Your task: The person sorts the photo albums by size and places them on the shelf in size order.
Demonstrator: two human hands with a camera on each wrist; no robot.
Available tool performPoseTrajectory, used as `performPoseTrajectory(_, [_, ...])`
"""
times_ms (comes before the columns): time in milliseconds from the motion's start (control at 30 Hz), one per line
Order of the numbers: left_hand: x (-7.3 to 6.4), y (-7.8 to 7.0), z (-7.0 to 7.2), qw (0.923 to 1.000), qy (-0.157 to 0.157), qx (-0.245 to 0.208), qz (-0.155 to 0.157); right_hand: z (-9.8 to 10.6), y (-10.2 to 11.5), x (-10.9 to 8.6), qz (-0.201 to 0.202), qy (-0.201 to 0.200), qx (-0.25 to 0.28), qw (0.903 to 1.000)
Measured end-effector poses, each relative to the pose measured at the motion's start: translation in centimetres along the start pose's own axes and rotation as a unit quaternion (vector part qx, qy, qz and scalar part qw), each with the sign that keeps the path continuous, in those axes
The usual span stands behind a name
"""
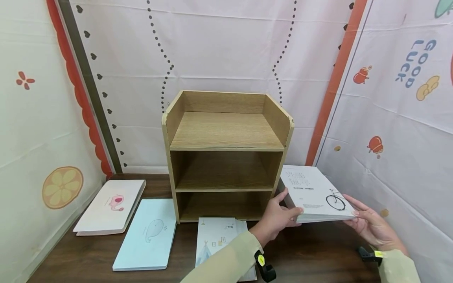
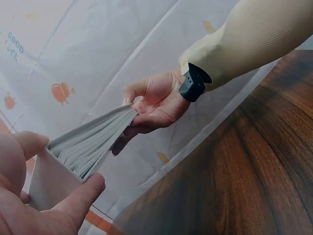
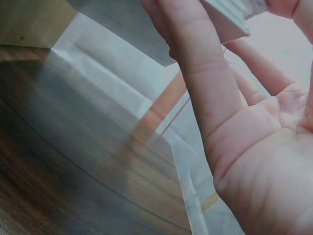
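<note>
A thick white book [image 1: 311, 188] with a bicycle drawing on its cover is held up between both hands, to the right of the wooden shelf unit [image 1: 226, 131]. At its spine side, my left hand [image 1: 277, 217] grips the near left corner, thumb along the front edge. My right hand [image 1: 376, 228] pinches the opposite corner, thumb on the cover and fingers beneath. The book's page edges [image 2: 93, 139] show slightly fanned in the left wrist view. From below, the right wrist view shows the underside [image 3: 129, 32] above the dark wood table [image 3: 88, 147].
Left of the shelf lie a white notebook [image 1: 113, 206] with a pink elephant and a light blue notebook [image 1: 148, 236] with a whale. Another white book [image 1: 214, 237] with a tent drawing lies in front, partly behind the left sleeve. Printed cloth [image 1: 226, 47] hangs around the table.
</note>
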State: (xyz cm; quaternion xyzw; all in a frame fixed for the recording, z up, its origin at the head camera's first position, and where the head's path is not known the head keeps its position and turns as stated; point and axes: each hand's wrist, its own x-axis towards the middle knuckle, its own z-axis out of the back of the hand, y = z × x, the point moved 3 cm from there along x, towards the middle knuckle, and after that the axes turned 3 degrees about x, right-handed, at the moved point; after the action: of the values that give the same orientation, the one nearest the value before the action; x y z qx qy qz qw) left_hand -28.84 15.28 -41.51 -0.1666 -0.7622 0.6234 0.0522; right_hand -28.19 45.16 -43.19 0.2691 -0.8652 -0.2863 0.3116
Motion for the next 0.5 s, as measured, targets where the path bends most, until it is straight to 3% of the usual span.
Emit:
performPoseTrajectory(267, [0.1,-1.1,-0.2,0.9999,0.009,0.012,-0.005,-0.5,0.5,0.4,0.019,-0.009,-0.009,0.9997])
performPoseTrajectory(500, [0.2,-1.8,-0.4,0.9998,0.012,0.015,-0.01,-1.0,0.9,0.7,0.045,0.01,0.006,0.9989])
